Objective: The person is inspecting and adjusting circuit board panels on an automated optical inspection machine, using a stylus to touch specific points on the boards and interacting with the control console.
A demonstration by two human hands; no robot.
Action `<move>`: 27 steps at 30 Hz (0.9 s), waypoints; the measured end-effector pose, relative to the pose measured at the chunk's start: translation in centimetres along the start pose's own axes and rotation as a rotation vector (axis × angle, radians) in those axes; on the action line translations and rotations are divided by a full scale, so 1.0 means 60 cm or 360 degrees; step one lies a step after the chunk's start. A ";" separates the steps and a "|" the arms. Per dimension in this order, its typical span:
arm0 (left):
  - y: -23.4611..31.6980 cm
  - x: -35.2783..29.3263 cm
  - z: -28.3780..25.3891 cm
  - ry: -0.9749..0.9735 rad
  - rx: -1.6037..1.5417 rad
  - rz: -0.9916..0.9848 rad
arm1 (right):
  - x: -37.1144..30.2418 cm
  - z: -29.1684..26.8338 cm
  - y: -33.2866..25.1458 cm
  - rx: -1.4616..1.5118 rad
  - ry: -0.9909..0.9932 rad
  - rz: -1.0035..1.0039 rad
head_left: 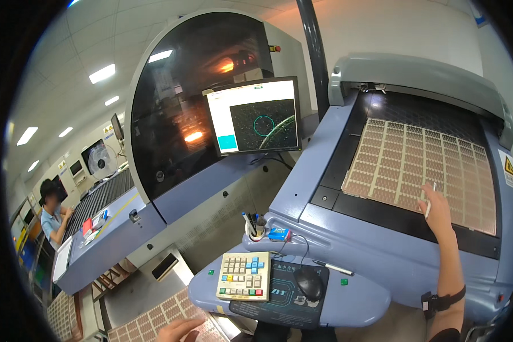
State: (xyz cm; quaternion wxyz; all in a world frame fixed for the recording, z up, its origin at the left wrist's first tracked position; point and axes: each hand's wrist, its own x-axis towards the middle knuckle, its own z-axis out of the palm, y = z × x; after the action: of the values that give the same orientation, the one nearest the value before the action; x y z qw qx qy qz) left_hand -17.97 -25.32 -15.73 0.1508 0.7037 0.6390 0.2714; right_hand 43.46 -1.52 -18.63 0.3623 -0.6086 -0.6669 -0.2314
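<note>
My right hand [437, 214] reaches over a large copper-coloured circuit board panel [376, 159] that lies on the dark bed of a blue-grey machine. Closed in its fingers is a slim white pen [431, 199], held near the panel's front edge. At the bottom edge of the view, my left hand [179, 330] is over a second copper-coloured panel [148, 322], fingers stretched out to the right. Part of that hand is cut off by the frame, and whether it touches the panel is unclear.
A monitor [253, 117] stands ahead beside a dark-hooded machine [179, 91]. The blue console ledge carries a keypad [244, 276], a mouse [309, 282], a marker [333, 268], a pen cup [254, 229] and a small blue box [279, 234]. Someone [52, 214] sits far left beside a roller conveyor [100, 202].
</note>
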 end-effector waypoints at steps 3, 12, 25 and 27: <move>0.062 0.035 -0.035 -0.0197 0.0029 -0.0100 | 0.024 0.023 0.017 -0.0130 -0.0208 -0.0030; 0.172 0.218 0.051 -0.0503 0.0275 0.0986 | 0.033 0.058 0.054 -0.0266 -0.0595 -0.0017; 0.222 0.447 0.263 -0.1047 -0.0253 0.1039 | 0.032 0.057 0.040 -0.0655 -0.1009 -0.0532; 0.225 0.459 0.282 -0.1058 -0.0297 0.0977 | 0.040 0.045 0.017 -0.0699 -0.0947 -0.0622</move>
State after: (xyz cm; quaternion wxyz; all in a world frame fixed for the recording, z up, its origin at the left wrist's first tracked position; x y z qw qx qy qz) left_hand 3.76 2.12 -16.62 0.3229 0.8926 0.2908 0.1196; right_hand 43.93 2.20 -18.62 -0.0354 -0.5737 -0.7802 -0.2466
